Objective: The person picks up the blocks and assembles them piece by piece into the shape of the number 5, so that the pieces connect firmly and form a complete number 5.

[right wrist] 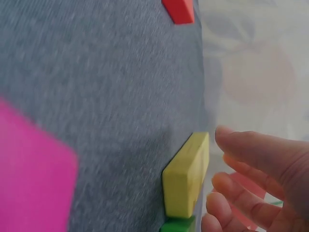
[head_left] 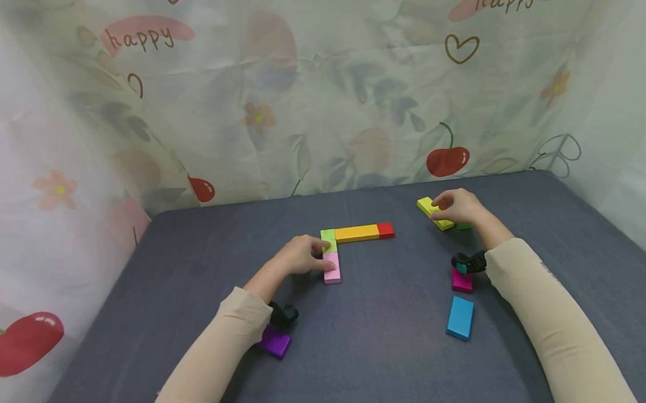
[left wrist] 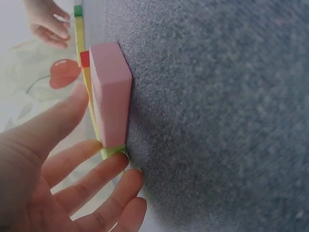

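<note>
My left hand is over the pink block and the light green block, which lie end to end. In the left wrist view its fingers are spread and loosely bent, fingertips right at the light green end and thumb beside the pink block. From the light green block an orange block runs right, ending in a red block. My right hand hovers at a yellow block, fingers loosely bent; the right wrist view shows a gap between fingertips and yellow block.
A dark green block sits against the yellow one, partly hidden under the right hand. Nearer lie a magenta block and a blue block. Beside the left forearm is a purple block. Patterned cloth hangs behind the grey table.
</note>
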The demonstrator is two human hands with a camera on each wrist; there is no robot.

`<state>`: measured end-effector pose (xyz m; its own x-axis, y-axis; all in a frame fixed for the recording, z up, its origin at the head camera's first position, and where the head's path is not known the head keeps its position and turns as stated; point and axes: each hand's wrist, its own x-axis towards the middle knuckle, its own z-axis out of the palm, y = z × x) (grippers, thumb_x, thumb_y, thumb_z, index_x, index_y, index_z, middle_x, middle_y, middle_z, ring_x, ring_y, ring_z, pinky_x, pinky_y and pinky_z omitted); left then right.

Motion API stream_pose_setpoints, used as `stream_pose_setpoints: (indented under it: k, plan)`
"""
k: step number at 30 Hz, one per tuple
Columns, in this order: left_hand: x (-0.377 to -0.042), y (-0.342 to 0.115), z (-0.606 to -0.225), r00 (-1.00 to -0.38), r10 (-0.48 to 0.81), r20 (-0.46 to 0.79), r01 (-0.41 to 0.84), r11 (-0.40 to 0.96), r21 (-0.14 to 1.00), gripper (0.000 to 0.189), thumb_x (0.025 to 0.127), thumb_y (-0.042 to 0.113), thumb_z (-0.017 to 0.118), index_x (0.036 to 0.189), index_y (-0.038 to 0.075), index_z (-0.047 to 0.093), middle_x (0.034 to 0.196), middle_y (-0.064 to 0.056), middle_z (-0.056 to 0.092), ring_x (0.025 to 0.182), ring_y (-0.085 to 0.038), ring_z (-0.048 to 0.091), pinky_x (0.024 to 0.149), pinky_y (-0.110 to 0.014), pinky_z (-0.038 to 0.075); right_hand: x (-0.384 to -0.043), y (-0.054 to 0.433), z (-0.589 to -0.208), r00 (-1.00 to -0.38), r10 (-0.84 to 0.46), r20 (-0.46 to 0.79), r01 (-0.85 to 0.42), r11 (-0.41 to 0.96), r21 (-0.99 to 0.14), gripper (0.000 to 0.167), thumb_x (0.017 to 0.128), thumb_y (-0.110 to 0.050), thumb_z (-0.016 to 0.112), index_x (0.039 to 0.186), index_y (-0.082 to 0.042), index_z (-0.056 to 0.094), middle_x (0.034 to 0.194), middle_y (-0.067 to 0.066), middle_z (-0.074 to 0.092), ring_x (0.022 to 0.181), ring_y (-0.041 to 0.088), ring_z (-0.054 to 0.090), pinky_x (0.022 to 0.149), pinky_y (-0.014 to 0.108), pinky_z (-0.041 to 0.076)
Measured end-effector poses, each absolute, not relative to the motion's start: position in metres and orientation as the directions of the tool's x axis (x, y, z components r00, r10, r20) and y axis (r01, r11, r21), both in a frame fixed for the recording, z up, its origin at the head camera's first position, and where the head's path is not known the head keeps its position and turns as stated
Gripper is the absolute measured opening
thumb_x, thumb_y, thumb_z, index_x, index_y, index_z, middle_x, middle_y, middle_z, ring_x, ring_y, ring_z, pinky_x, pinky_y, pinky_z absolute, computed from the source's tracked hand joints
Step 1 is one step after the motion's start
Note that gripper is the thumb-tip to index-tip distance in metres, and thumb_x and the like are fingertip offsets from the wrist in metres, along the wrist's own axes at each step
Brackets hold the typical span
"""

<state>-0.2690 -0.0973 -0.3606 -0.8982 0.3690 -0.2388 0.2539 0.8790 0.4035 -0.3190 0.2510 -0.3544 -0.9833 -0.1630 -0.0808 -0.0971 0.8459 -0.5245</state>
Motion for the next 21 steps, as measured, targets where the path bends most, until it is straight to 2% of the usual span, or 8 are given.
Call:
stream_pose_setpoints:
  k: [4,10,21]
  plan:
    - [-0.2672,-0.0991,-0.3593,-0.885,0.394,-0.248,0.268,0.867,0.420,0.065,0.076,0.038,0.076,0.133,0.015,0.054,0.116,-0.008,0.062,0.098,-0.018,0.053,0.088,-0.032,0.047,-0.3204,0.2568,-0.3585,-0.985,-0.148,-0.089,-0.079,0.844,-0.530,0.044,0.086,-0.022,0.064,0.119,0.005,0.057,0.119,0.029,0.057,0.108,0.040,0.052,0.090,0.050,0.045]
    - [-0.2656,-0.1008,-0.3583,-0.869,0.411,-0.277,0.268,0.860,0.434,0.075,0.071,0.039,0.079,0.136,0.015,0.049,0.128,-0.010,0.057,0.116,-0.023,0.051,0.102,-0.040,0.041,-0.3223,0.2607,-0.3616,-0.985,-0.133,-0.115,-0.052,0.845,-0.532,0.046,0.086,-0.021,0.065,0.122,0.005,0.055,0.122,0.029,0.055,0.110,0.039,0.052,0.090,0.049,0.045]
    - [-0.2641,-0.1007,-0.3602,-0.863,0.438,-0.252,0.307,0.850,0.427,0.076,0.069,0.035,0.082,0.135,0.015,0.050,0.127,-0.011,0.057,0.118,-0.024,0.051,0.103,-0.041,0.040,-0.3233,0.2614,-0.3632,-0.985,-0.118,-0.128,-0.039,0.865,-0.501,0.045,0.083,-0.021,0.068,0.118,0.006,0.057,0.116,0.029,0.058,0.104,0.039,0.054,0.082,0.043,0.048]
